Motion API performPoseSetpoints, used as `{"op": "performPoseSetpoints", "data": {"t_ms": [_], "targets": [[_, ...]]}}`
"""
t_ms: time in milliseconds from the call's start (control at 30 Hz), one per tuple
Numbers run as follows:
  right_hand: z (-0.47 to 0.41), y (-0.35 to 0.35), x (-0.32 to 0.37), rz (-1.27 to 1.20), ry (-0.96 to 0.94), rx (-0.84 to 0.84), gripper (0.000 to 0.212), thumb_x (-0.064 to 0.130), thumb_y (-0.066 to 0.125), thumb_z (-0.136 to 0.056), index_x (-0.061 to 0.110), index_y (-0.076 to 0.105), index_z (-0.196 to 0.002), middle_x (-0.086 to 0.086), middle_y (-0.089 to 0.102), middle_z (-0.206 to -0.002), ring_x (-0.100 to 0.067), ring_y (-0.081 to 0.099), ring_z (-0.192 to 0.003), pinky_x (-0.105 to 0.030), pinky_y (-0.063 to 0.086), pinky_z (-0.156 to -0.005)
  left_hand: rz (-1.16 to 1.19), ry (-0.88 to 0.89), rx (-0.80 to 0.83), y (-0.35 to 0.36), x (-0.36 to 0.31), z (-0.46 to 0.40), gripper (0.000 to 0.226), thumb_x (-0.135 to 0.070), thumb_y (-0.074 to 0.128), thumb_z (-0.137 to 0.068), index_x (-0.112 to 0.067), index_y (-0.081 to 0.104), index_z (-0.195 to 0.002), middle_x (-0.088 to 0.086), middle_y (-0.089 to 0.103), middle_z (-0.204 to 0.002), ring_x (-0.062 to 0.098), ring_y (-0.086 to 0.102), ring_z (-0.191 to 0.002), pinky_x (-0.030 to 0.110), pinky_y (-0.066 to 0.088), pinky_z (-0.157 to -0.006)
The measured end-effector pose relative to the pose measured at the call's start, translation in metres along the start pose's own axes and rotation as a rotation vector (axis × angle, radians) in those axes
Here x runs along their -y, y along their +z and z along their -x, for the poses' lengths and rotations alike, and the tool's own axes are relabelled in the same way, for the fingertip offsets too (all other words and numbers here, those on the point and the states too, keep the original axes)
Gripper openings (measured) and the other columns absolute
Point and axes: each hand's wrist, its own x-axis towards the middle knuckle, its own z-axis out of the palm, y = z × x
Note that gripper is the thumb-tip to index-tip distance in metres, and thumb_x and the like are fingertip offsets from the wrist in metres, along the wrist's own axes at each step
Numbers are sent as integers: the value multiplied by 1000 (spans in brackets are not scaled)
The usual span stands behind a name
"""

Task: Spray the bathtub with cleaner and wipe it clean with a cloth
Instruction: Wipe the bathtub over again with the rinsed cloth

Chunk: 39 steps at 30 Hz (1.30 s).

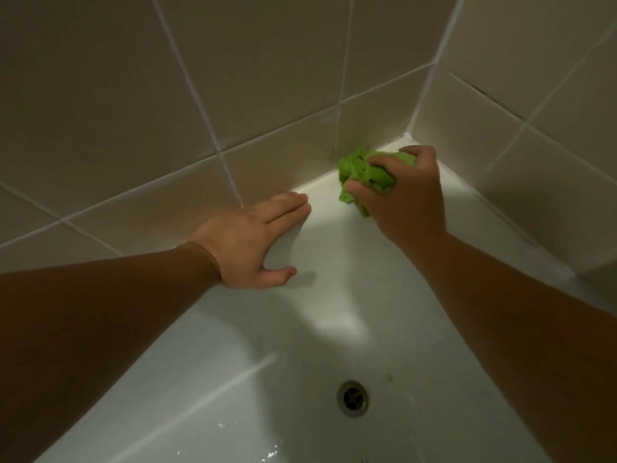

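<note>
The white bathtub (334, 295) fills the lower part of the head view, with its far corner at the upper right. My right hand (407, 195) grips a bunched green cloth (359, 172) and holds it against the tub's rim near that corner. My left hand (257, 238) lies flat with straight fingers on the tub's far rim, where it meets the tiled wall. No spray bottle is in view.
Beige wall tiles (167, 95) with white grout rise behind and to the right of the tub. A round metal drain (353, 398) sits in the tub floor below my hands. Water droplets (267, 454) glisten on the tub floor near the bottom edge.
</note>
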Motion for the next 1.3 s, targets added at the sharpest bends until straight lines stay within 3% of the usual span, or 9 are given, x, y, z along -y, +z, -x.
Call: {"op": "performPoseSetpoints", "data": {"t_ms": [167, 333, 500, 633, 833, 967, 1067, 1167, 1300], "targets": [[-8, 18, 18, 96, 217, -67, 39, 47, 75, -74, 25, 78, -105, -15, 49, -126, -35, 55, -106, -39, 48, -100, 33, 14, 10, 4, -1, -11, 101, -69, 57, -85, -12, 26, -162, 9, 27, -167, 23, 28, -154, 44, 41, -117], [1, -8, -2, 51, 119, 88, 51, 52, 76, -77, 30, 70, -122, -6, 45, -128, -26, 55, -110, -35, 50, -98, 40, 11, 17, 3, -3, -18, 102, -70, 58, -84, -14, 25, -162, 8, 26, -168, 23, 28, -154, 45, 42, -116], [-19, -12, -22, 34, 107, 68, 52, 48, 79, -79, 26, 69, -125, -6, 42, -127, -24, 54, -110, -23, 40, -102, 24, 2, 48, 2, -5, -22, 104, -74, 55, -84, -18, 17, -164, 7, 24, -169, 24, 27, -155, 46, 42, -116], [-38, -8, -28, -17, 122, 142, 52, 49, 81, -73, 30, 69, -119, -2, 44, -126, -20, 55, -110, -26, 44, -103, 9, -3, 44, 3, -6, -25, 106, -74, 58, -82, -17, 21, -164, 6, 25, -169, 22, 27, -155, 42, 38, -118], [-10, -29, -40, -18, 64, 150, 50, 46, 76, -81, 27, 68, -127, -1, 44, -122, -23, 54, -111, -36, 47, -101, -23, -2, 42, 2, -7, -26, 107, -76, 58, -82, -18, 21, -164, 5, 26, -169, 23, 29, -154, 44, 37, -118], [-21, -21, -46, 13, -6, 129, 49, 42, 76, -83, 21, 66, -125, -9, 45, -121, -28, 53, -107, -35, 44, -102, -14, -11, 34, 3, -8, -27, 108, -75, 61, -80, -17, 24, -163, 5, 28, -168, 22, 31, -153, 45, 42, -116], [-37, -9, -43, -36, -50, 125, 48, 34, 81, -82, 14, 66, -123, -13, 47, -122, -29, 54, -106, -35, 44, -104, -13, -16, 34, 4, -8, -28, 108, -74, 63, -80, -16, 25, -163, 3, 26, -169, 20, 28, -155, 36, 38, -118], [-35, -14, -45, -56, -54, 148, 46, 38, 79, -81, 18, 70, -121, -10, 48, -123, -24, 54, -107, -37, 46, -104, -45, -18, 39, 2, -10, -30, 108, -75, 61, -79, -17, 24, -163, 3, 26, -169, 19, 28, -154, 32, 36, -118], [-1, -52, -60, -51, -55, 205, 47, 42, 79, -82, 25, 70, -124, -5, 46, -124, -20, 54, -110, -29, 44, -103, -69, -31, 50, -2, -13, -31, 108, -77, 57, -79, -18, 24, -163, 4, 29, -167, 22, 33, -151, 41, 37, -116]]}}
